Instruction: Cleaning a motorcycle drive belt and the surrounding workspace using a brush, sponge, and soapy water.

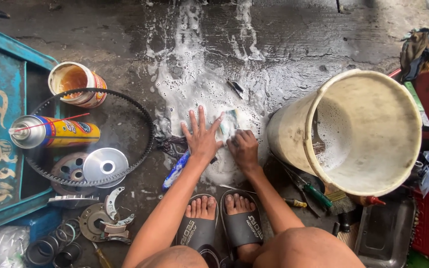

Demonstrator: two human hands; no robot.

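Rag [228, 123] lies flat under L hand [202, 139], R hand [243, 149], long axis unclear.

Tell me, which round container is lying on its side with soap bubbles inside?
The big cream bucket by the right hand. The small tub and spray can also lie tipped, without foam.

The wet concrete floor [100, 30] under me was streaked with foam [189, 74]. On it lay a tipped bucket [353, 129], a belt [140, 116] ringing a spray can [55, 131], a cup [78, 83], a disc [106, 166], rings [55, 243] and screwdrivers [314, 193].
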